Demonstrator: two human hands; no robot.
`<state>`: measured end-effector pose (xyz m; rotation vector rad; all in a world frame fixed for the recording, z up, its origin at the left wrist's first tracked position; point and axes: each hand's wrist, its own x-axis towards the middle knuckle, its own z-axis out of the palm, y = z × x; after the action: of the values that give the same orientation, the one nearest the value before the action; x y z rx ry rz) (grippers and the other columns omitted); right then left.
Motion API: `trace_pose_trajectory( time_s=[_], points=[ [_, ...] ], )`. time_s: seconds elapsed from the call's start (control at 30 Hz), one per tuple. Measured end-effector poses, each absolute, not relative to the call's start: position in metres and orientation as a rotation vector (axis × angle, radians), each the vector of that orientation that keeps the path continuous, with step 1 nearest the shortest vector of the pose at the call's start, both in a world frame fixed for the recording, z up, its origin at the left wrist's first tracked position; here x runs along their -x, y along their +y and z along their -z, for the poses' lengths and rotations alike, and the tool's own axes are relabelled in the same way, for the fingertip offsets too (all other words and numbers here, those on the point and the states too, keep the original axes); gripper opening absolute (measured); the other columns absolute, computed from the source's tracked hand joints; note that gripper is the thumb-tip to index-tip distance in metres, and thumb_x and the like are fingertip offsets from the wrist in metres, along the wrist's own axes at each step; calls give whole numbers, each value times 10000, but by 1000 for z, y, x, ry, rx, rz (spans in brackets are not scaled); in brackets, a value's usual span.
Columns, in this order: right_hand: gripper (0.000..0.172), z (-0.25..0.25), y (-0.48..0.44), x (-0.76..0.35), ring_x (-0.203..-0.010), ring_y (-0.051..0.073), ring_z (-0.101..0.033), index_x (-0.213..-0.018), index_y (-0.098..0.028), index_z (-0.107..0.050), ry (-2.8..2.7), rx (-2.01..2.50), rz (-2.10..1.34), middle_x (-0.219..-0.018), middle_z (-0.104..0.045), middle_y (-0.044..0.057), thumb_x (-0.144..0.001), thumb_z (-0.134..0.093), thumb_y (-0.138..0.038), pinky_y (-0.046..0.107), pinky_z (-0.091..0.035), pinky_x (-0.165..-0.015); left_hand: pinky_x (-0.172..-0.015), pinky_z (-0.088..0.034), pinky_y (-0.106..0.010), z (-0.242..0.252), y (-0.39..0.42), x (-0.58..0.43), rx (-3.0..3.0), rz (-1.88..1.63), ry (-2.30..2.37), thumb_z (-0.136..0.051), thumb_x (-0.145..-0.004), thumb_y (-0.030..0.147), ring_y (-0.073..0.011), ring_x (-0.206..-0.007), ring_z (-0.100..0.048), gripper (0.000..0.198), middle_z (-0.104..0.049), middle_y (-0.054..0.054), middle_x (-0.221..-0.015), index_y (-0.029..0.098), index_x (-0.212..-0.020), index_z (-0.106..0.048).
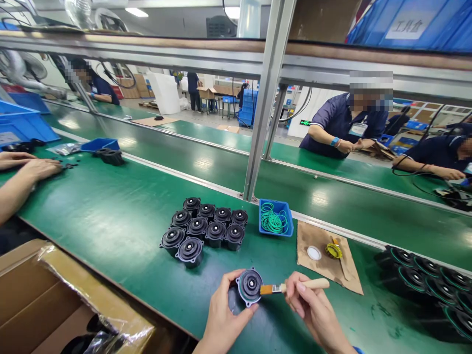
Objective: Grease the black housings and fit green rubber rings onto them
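Round housing (251,283) | held between left fingers (226,282) | right fingers (303,292) pinch brush (278,288) | bristles (266,290) seemingly touching it

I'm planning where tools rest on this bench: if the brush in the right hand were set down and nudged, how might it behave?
The brush is probably light, given its slim, wood-like handle. The straight handle should stay stiff, while the tufted bristles would likely bend. Its flat-looking metal band may limit rolling.
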<state>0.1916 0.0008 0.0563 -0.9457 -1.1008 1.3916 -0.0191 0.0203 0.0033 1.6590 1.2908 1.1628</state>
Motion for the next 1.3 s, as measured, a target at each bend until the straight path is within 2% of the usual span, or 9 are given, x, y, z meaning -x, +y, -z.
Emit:
trace_pose_trajectory(
  time_s=[0.13,0.33,0.8,0.97,1.13,1.2,1.3],
  points=[
    [474,-56,1,-187,-489,113,-262,-740,-181,-584,-1070,975,-1512,-444,-311,-86,-921,-574,-618,253,-275,-538,-896,-602,-418,-5,20,19,-1648,-1159,1287,-770,-656,219,-268,-1002,-733,478,-760,-68,-1097,212,-1111,-624],
    [463,-50,3,-186,-474,103,-243,-738,-180,-574,-1057,969,-1547,-436,-294,-96,-927,-579,-603,245,-252,-528,-921,-591,-413,-5,20,19,-1646,-1123,1279,-743,-678,214,-261,-1045,-721,463,-752,-58,-1128,225,-1121,-609],
    [523,-65,28,-195,-470,92,-256,-711,-170,-598,-1283,1146,-1316,-507,-327,-80,-919,-557,-647,257,-233,-513,-945,-588,-418,-4,21,20,-1665,-1132,1261,-766,-678,209,-260,-1053,-724,483,-753,-69,-1143,217,-1136,-612],
    [545,-71,37,-191,-473,98,-289,-700,-175,-600,-1328,1152,-1281,-508,-352,-76,-909,-549,-675,266,-275,-527,-922,-607,-413,-3,20,22,-1692,-1182,1237,-787,-655,184,-268,-1038,-737,493,-765,-77,-1120,209,-1121,-627],
    [559,-80,39,-187,-473,114,-370,-750,-170,-647,-1368,1205,-1215,-461,-413,-64,-935,-503,-678,284,-381,-601,-902,-623,-379,2,19,22,-1830,-1314,1205,-795,-662,169,-250,-1044,-743,520,-764,-58,-1134,238,-1139,-601],
    [591,-85,35,-187,-524,137,-471,-659,-177,-652,-1394,1233,-1139,-480,-488,-21,-955,-482,-659,296,-427,-659,-900,-625,-368,3,19,21,-1898,-1384,1186,-789,-690,179,-248,-1048,-744,496,-761,-73,-1141,230,-1140,-587],
    [690,-89,25,-188,-614,173,-578,-472,-198,-574,-1432,1282,-992,-485,-527,23,-982,-436,-642,293,-457,-691,-919,-618,-357,5,19,20,-1996,-1466,1156,-754,-748,170,-246,-1078,-732,439,-749,-107,-1155,203,-1148,-577]
  ],
)
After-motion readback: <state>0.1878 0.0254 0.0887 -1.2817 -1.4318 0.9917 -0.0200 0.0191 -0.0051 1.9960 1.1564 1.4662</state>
